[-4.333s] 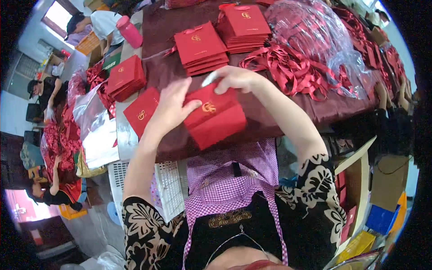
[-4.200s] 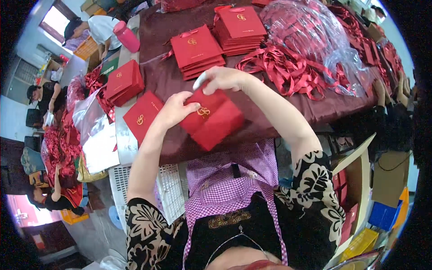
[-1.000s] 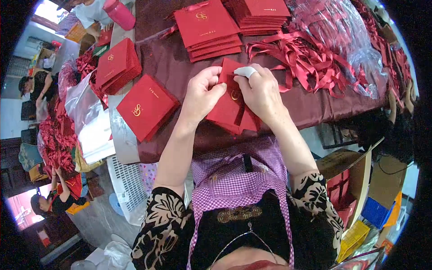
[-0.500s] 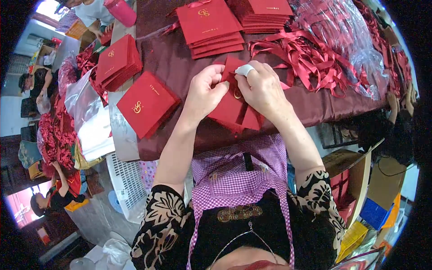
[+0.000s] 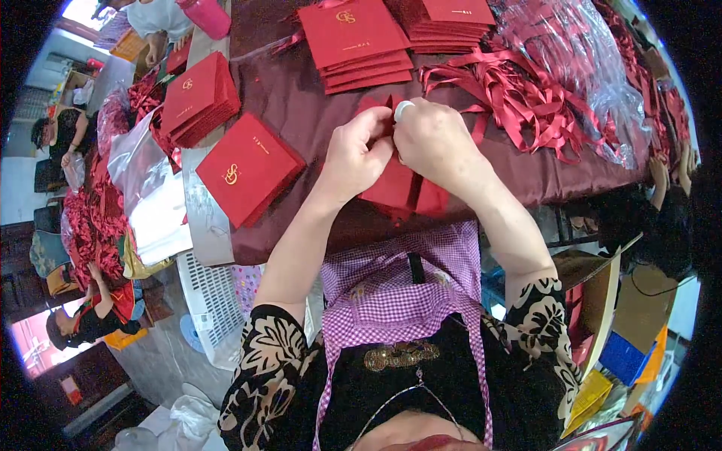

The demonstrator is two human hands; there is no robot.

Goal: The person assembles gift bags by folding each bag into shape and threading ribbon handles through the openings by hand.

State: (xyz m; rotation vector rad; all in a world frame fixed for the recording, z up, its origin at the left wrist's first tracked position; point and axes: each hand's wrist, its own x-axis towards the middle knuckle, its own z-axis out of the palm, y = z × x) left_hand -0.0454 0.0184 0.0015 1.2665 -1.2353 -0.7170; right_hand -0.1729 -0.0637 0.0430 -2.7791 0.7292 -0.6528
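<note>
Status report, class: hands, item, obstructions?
Left hand, right hand at upper end of red gift bag. Bag partly hidden by hands. Red ribbon pile near right hand.

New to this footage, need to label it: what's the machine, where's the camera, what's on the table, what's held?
There is no machine: these are a person's bare left hand and right hand, with a white cover on one right finger. The camera is the left one of a fisheye pair on the person's head, looking down, so straight edges bend near the rim. A dark red cloth covers the table. Stacks of red packets lie at the far side and the left; loose red ribbons and a clear plastic bag lie at the right. Both hands hold another packet near its far end; the fingers hide the exact grip.
</note>
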